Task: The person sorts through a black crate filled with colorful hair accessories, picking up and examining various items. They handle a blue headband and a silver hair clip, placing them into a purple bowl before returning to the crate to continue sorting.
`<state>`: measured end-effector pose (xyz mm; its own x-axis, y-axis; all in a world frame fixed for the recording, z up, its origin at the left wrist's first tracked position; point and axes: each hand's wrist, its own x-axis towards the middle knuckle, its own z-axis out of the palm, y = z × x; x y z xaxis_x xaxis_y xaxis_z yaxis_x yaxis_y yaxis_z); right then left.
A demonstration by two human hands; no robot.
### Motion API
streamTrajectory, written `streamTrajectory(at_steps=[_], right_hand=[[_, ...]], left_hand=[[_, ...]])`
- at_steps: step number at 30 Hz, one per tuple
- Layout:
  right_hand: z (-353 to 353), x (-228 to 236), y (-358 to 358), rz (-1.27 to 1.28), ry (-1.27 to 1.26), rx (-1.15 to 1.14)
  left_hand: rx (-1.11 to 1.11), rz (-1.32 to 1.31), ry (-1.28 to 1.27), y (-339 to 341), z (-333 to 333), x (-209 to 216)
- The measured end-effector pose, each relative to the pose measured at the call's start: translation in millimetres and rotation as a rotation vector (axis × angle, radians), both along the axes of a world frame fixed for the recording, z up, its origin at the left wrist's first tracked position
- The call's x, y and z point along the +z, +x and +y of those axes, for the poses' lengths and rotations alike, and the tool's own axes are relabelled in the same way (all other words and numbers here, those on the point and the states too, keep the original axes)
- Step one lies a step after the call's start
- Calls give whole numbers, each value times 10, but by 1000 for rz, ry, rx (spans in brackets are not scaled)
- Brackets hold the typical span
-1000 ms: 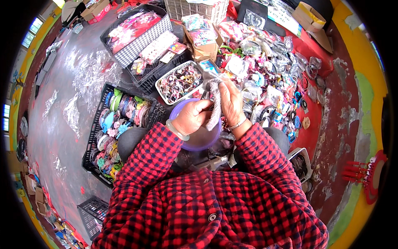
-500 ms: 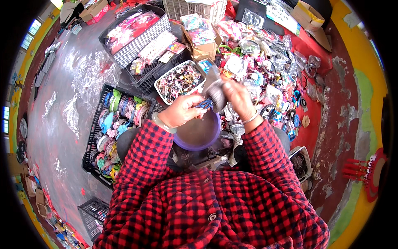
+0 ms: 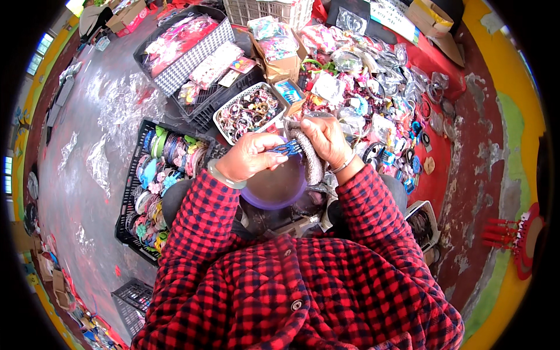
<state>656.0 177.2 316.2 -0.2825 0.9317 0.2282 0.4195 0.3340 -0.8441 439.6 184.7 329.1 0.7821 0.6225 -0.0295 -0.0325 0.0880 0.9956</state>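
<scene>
Left hand [image 3: 252, 157]: closed, thumb and fingertips pinching a blue patterned band [image 3: 286, 148].
Right hand [image 3: 328, 140]: partly curled, thumb pressed over a grey fabric piece [image 3: 310, 158]; far fingers hidden.
Position: both pieces held above the purple-rimmed bowl [image 3: 269, 205], just nearer than the white basket [image 3: 224, 129].
Change: half a second ago the right hand and fabric were blurred and raised; both are now sharper and lower, fabric hanging lengthwise.
Bearing on work: band and fabric sit side by side, apparently touching; contact not certain.
</scene>
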Motion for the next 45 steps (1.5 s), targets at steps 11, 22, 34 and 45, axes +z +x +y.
streamTrajectory(at_steps=[11,22,34,45], right_hand=[[-12,-47,66,151,25,-154],[-67,50,-103,-203,317,-34],[211,-250,382,1175,-404,-545],[126,-124,-209,1294,-666,96]], left_hand=[[-50,-74,-29,-159,129,-35],[15,137,334,25,46,-120],[531,-807,-409,-360,345,-164],[501,-712,-646,133,233,-581]])
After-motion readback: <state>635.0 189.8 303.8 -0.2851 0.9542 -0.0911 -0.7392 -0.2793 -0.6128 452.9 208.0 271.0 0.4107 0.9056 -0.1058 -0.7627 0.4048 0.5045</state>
